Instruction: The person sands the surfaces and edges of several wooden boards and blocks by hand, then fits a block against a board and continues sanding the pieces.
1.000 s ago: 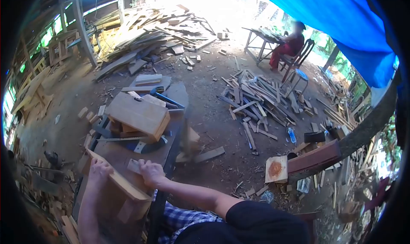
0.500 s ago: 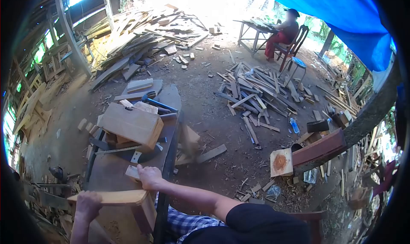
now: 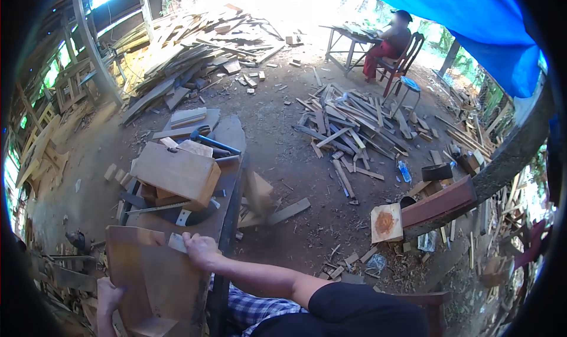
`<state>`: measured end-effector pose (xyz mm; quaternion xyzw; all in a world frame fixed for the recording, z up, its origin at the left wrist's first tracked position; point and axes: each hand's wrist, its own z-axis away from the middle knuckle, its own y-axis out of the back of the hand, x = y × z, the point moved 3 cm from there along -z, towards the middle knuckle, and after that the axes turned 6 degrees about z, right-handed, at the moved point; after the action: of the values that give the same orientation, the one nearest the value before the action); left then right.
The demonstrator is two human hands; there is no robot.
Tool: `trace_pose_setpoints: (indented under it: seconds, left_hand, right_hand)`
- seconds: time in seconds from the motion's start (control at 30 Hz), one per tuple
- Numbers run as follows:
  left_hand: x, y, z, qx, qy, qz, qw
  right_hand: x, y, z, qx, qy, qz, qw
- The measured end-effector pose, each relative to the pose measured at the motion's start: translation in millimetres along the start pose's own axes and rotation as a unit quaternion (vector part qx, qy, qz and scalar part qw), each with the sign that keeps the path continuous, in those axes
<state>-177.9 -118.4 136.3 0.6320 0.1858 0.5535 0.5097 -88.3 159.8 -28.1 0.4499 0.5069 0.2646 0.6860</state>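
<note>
An open wooden box [image 3: 130,260] stands tilted on the near end of the workbench, its hollow inside showing. My left hand [image 3: 110,295] is closed around the box's left side, low down. In my right hand [image 3: 202,251] is a small pale block [image 3: 177,242], held at the box's upper right edge with the fingers wrapped over it. Just beyond, a second wooden box [image 3: 171,172] rests on the bench among wood offcuts. A hammer with a blue handle [image 3: 217,143] lies behind that box.
The workbench [image 3: 231,189] runs away from me. Scrap wood forms a pile [image 3: 354,124] on the dirt floor and a larger heap [image 3: 195,48] at the back left. A person [image 3: 393,42] sits at a far table. At right stands a reddish-brown beam [image 3: 440,210].
The box in my left hand has turned so that its open inside now faces up toward me. My left hand has shifted down its side; my right hand still holds the block.
</note>
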Motion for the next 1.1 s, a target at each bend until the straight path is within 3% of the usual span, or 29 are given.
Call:
trace_pose_setpoints:
  seconds: [0.03,0.13,0.23,0.5,0.6,0.77,0.87,1.1]
  left_hand:
    - [-25,-9,-6,0.003,-0.01,0.057,0.998]
    - [-43,-16,-10,-0.007,0.03,0.003,1.0]
    - [-59,-24,-13,-0.02,0.065,-0.067,0.995]
    - [-99,-40,-6,-0.043,0.059,-0.031,0.997]
    - [-78,-40,0,-0.034,0.034,-0.01,0.999]
    - [-44,-52,-9,0.114,-0.042,-0.008,0.993]
    - [-14,-56,-13,0.143,-0.1,0.056,0.983]
    - [-63,-63,-52,0.108,-0.008,0.061,0.992]
  right_hand:
    - [-3,2,5,0.019,0.009,0.026,0.999]
    - [-10,-4,10,0.056,-0.011,0.084,0.995]
    - [-9,-8,8,0.068,-0.006,0.095,0.993]
    - [-7,-11,8,0.06,-0.002,0.082,0.995]
    - [-6,-2,8,0.038,0.01,0.056,0.998]
    - [-9,1,8,0.017,-0.008,0.063,0.998]
    - [-13,7,15,0.011,-0.002,0.078,0.997]
    - [-12,6,14,0.012,0.009,0.065,0.998]
